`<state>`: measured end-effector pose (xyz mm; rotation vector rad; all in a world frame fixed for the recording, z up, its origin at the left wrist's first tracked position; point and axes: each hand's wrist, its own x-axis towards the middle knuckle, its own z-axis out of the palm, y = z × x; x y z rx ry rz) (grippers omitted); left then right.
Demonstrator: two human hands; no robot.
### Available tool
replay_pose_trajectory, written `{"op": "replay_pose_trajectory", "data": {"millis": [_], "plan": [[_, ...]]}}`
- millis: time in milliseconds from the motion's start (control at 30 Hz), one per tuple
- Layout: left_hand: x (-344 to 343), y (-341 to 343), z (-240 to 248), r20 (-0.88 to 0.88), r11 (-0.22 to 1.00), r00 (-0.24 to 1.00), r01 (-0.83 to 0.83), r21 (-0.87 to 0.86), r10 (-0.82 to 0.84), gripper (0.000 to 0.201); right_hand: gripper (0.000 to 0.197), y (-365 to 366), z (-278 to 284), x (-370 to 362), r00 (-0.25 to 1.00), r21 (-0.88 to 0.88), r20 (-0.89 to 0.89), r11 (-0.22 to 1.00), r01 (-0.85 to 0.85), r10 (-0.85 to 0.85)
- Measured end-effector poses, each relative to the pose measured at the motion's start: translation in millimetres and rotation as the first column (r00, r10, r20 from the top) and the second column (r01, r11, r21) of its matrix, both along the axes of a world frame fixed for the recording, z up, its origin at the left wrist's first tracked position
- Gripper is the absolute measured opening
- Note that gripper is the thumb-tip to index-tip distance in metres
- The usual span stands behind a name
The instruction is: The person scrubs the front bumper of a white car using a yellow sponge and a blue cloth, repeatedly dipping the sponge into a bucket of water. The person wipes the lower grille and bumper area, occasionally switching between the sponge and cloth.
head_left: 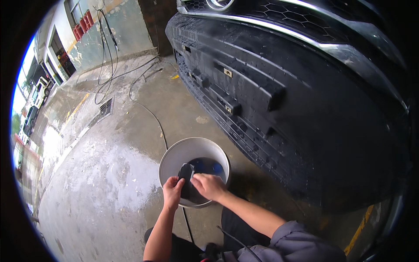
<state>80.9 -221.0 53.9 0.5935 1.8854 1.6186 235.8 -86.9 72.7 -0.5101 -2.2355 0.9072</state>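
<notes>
Over a white bucket (162, 163) both my hands hold a dark, flat, roughly oblong piece (187, 172) with a pale grey edge; its exact kind I cannot make out. My left hand (173, 187) pinches its left side between thumb and fingers. At the upper right edge, the closed fingers of my right hand (208, 185) grip the same piece. Dark water (205, 165) lies in the bucket, with blue shapes visible in it. Below the piece, part of the bucket's inside is hidden by my hands.
A vehicle's wet black front bumper (305, 131) takes up the right side, under a chrome-trimmed grille (279, 15). A black hose (150, 111) runs over the wet concrete floor (100, 183) past the bucket. A drain grate (106, 107) and red cylinders (83, 26) are farther left.
</notes>
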Motion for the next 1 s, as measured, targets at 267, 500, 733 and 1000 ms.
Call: {"op": "replay_pose_trajectory", "data": {"millis": [267,500,733,1000], "plan": [[6.8,-1.4,7.6,0.108,0.960,0.960,0.266,-0.086,-0.256,0.013,0.031,8.2,9.9,3.9,0.999,-0.167,0.009,0.985,0.033,-0.032],[-5.9,1.1,18.8,-0.916,0.875,0.379,-0.479,-0.069,0.135,0.045,0.021,16.1,-4.8,7.8,0.970,-0.069,-0.202,0.990,0.123,-0.134],[-93.0,-8.2,-10.8,-0.538,0.808,0.831,-0.217,-0.547,-0.141,0.034,0.012,15.7,-4.5,-18.3,0.914,-0.168,-0.343,0.971,0.168,-0.217],[-227.0,103.9,-10.3,-0.588,0.760,0.549,0.141,-0.635,-0.594,0.031,0.020,26.7,-36.9,-50.4,0.837,-0.874,-0.296,0.483,-0.044,-0.460]]}}
